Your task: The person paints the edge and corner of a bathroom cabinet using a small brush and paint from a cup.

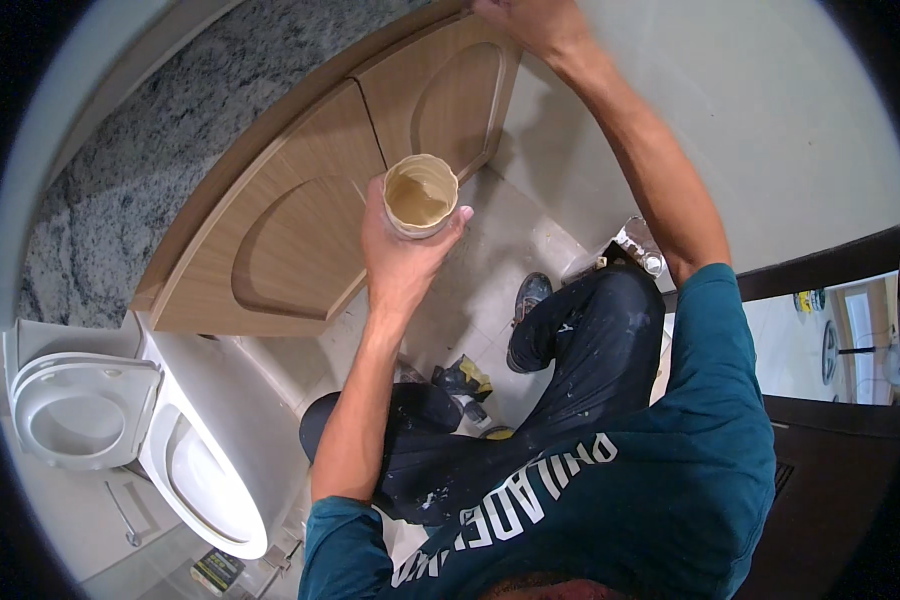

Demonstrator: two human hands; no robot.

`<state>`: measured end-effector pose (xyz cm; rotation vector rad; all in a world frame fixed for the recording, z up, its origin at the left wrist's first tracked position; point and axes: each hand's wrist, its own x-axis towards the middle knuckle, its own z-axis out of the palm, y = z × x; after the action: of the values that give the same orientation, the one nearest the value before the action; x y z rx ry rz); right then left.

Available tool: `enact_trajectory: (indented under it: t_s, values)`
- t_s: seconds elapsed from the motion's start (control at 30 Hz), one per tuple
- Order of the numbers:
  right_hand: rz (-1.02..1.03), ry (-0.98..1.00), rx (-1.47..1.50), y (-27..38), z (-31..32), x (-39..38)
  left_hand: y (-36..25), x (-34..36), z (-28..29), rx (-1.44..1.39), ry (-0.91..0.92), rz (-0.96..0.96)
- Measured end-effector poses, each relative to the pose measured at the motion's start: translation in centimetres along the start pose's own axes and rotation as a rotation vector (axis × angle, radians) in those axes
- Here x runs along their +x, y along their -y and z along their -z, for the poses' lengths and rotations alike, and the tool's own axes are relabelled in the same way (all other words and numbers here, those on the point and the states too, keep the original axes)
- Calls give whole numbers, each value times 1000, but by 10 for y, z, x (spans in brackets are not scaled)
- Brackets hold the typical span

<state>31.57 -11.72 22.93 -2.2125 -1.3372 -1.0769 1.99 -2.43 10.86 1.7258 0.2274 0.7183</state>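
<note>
My left hand (402, 262) is wrapped round a cream-tan cup (420, 226) with a wavy rim, in front of the cabinet doors. Its tan inside shows from above, with a smear on the wall; whether that is paste or liquid I cannot tell. My right arm stretches up along the pale wall (760, 120). At the top edge of the picture my right hand (538, 22) is by the upper corner of the wooden cabinet (300, 220). Its fingers are blurred and partly cut off, so anything in them is hidden.
A speckled grey stone countertop (160, 140) runs above the cabinet. On the left stands a white toilet (220, 490) with its lid raised. Black-and-yellow items (462, 378) lie on the tiled floor (490, 260) between my legs. A splattered container (638, 240) stands beside my right knee.
</note>
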Motion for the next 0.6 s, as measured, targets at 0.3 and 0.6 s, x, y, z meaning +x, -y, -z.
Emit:
enact_trajectory:
  t_s: [0.3,0.6]
  values:
    - [-408,-219,547,64,85,-52,-4,-5,6,24,9,8]
    - [-1007,-348,1598,45,70,-162,-3,-26,-17,-30,290,-44]
